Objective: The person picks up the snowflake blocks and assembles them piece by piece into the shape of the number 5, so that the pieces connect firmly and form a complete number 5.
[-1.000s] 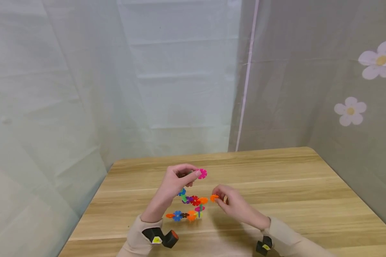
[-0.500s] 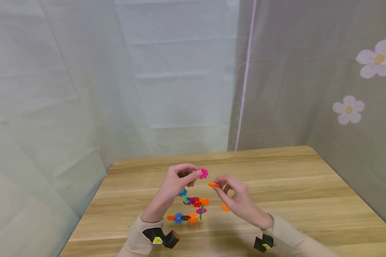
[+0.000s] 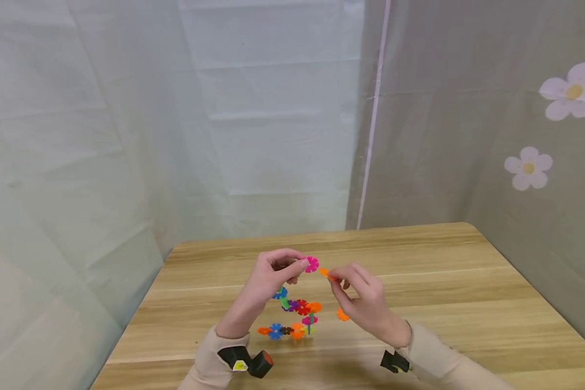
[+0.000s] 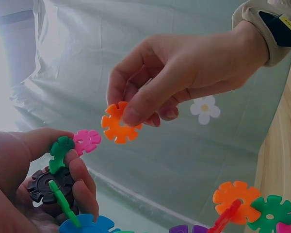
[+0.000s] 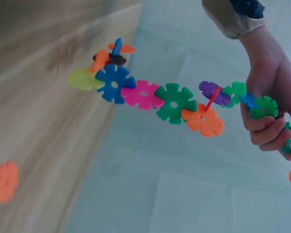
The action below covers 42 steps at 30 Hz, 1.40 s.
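My left hand (image 3: 275, 273) holds one end of a chain of notched, flower-shaped interlocking discs (image 3: 301, 307). Finger and thumb pinch near the pink disc (image 4: 87, 141) at that end, which is slotted to a green disc (image 4: 61, 151). A black disc (image 4: 51, 187) lies against the curled fingers. The chain hangs below in several colours and turns back to the left near the tabletop; whether its low end touches is unclear. My right hand (image 3: 365, 292) pinches a single orange disc (image 4: 120, 127) between thumb and fingers, just right of the pink disc, with a small gap.
Another orange disc (image 3: 343, 314) lies loose on the wooden table (image 3: 419, 260), below my right hand. Pale curtains (image 3: 273, 135) hang behind the table and along its sides. Both wrists carry black strapped devices.
My right hand has risen with its orange disc from beside the chain's middle to near the pink disc. The loose orange disc on the table has come into view. The left hand has shifted slightly right.
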Motion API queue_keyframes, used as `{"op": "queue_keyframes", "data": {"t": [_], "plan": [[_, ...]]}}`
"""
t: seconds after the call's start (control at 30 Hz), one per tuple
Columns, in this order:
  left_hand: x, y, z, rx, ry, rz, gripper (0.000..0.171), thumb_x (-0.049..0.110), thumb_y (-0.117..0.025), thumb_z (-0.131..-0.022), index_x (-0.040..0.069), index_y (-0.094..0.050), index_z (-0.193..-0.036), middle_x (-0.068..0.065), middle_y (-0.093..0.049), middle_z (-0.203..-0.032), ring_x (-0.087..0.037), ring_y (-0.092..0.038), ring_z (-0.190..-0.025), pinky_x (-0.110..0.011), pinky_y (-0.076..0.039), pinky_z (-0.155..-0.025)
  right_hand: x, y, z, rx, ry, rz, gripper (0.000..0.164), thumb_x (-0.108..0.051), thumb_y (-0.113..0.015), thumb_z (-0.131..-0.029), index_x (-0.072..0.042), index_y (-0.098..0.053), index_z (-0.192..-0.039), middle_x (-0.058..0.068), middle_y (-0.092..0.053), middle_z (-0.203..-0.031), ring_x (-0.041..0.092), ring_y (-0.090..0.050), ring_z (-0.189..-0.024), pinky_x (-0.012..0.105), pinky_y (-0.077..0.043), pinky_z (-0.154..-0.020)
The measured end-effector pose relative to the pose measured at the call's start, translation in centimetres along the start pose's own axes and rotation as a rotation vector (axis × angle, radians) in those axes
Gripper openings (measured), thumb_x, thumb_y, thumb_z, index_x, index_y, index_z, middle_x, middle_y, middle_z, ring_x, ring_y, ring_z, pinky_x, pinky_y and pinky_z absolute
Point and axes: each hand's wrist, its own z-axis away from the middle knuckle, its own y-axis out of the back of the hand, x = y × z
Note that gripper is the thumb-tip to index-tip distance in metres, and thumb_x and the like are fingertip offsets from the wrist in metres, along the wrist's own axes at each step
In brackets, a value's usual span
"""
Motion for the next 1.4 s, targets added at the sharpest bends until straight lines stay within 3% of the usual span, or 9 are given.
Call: {"op": "queue_keyframes", "data": {"t": [0.27, 0.4, 0.6, 0.9, 1.13, 1.4], "plan": [[0.02, -0.21, 0.03, -0.035, -0.002, -0.012, 0.023, 0.023, -0.066, -0.093, 0.005, -0.069, -0.106, 0.002, -0.061, -0.076, -0.016, -0.055, -0.066, -0.026, -0.049, -0.066, -0.12, 0.02, -0.44, 0.031, 0.077, 0.075, 0.018, -0.010, -0.059, -0.095, 0.002, -0.064, -0.082, 0.005, -0.059, -0.072, 0.012, -0.056, -0.057, 0.017, -0.050, -0.055], [-0.10, -0.27, -0.01, -0.060, -0.035, -0.010, 0.022, 0.021, -0.065, -0.093, 0.003, -0.068, -0.105, 0.003, -0.061, -0.076, -0.014, -0.054, -0.065, -0.025, -0.050, -0.066, -0.09, -0.02, -0.43, 0.041, 0.098, 0.064, 0.017, -0.008, -0.059, -0.094, 0.002, -0.064, -0.081, 0.006, -0.059, -0.072, 0.012, -0.055, -0.057, 0.019, -0.050, -0.053], [-0.16, -0.51, -0.05, -0.062, -0.023, 0.010, 0.023, 0.022, -0.066, -0.092, 0.003, -0.070, -0.104, 0.002, -0.064, -0.078, -0.018, -0.057, -0.068, -0.026, -0.052, -0.068, 0.12, -0.18, -0.37, 0.065, 0.117, 0.038, 0.013, -0.004, -0.062, -0.091, 0.003, -0.065, -0.081, 0.007, -0.059, -0.071, 0.013, -0.055, -0.056, 0.018, -0.049, -0.053], [-0.14, -0.59, 0.05, -0.093, -0.050, 0.060, 0.027, 0.022, -0.065, -0.093, -0.005, -0.066, -0.096, 0.002, -0.065, -0.080, -0.011, -0.060, -0.068, -0.028, -0.053, -0.070, 0.02, -0.47, -0.49, 0.098, 0.168, 0.036, 0.021, -0.004, -0.059, -0.093, 0.002, -0.065, -0.074, 0.008, -0.061, -0.069, 0.016, -0.059, -0.056, 0.022, -0.053, -0.055], [-0.39, -0.59, 0.16, -0.137, -0.057, 0.089, 0.028, 0.020, -0.064, -0.094, -0.007, -0.063, -0.094, 0.008, -0.064, -0.080, -0.011, -0.059, -0.071, -0.029, -0.053, -0.073, -0.08, -0.49, -0.53, 0.117, 0.181, 0.046, 0.023, -0.002, -0.058, -0.093, 0.001, -0.064, -0.072, 0.008, -0.060, -0.067, 0.017, -0.060, -0.054, 0.023, -0.054, -0.054], [-0.45, -0.86, 0.25, -0.132, -0.038, 0.063, 0.027, 0.022, -0.064, -0.093, -0.005, -0.065, -0.094, 0.005, -0.062, -0.076, -0.012, -0.053, -0.067, -0.025, -0.047, -0.066, -0.24, -0.36, -0.32, 0.101, 0.156, 0.050, 0.025, -0.002, -0.057, -0.094, 0.000, -0.063, -0.070, 0.007, -0.058, -0.065, 0.017, -0.060, -0.054, 0.024, -0.054, -0.054]]}}
